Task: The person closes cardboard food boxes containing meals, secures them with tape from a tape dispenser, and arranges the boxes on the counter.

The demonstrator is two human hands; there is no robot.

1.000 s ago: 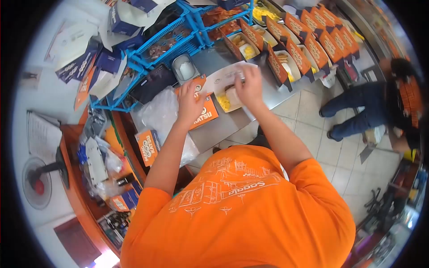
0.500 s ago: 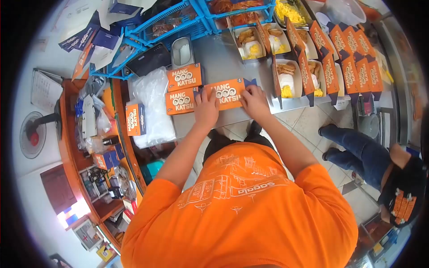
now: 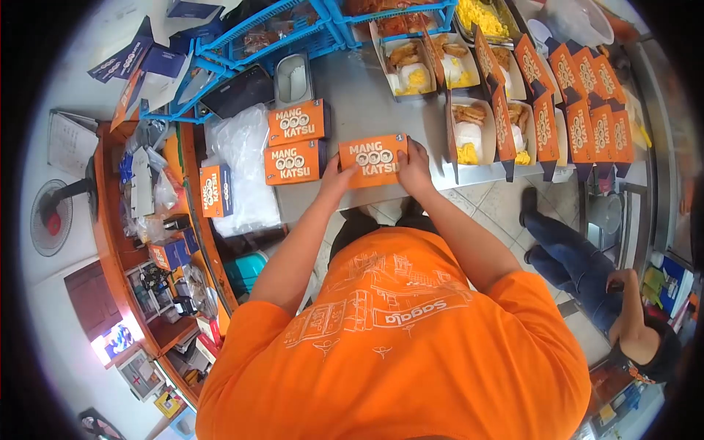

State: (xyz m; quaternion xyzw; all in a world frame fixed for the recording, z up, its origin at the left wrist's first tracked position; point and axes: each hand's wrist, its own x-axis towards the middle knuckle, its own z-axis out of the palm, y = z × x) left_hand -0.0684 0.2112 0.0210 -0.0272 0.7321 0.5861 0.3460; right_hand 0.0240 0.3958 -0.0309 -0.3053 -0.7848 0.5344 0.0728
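Observation:
An orange takeaway box (image 3: 375,163) printed "MANG KATSU" is held between my two hands, near the front edge of the steel counter. My left hand (image 3: 337,181) grips its left end, thumb on the front. On the right end, the fingers of my right hand (image 3: 416,171) are closed round the side. The box's lid looks closed. Immediately left of it are two similar closed boxes, one farther back (image 3: 296,122) and one nearer (image 3: 293,162). To the right, open boxes (image 3: 469,132) show rice, fried pieces and yellow egg.
Clear plastic bags (image 3: 246,169) lie at the counter's left, beside another orange box (image 3: 215,191). Blue baskets (image 3: 271,37) and a metal container (image 3: 293,79) stand behind. Several open-lidded boxes (image 3: 579,136) fill the right. A person in jeans (image 3: 572,242) is on the right.
The blue flap at the box's right end no longer sticks out. My hands have shifted from its top face to its two ends. The person on the right has moved.

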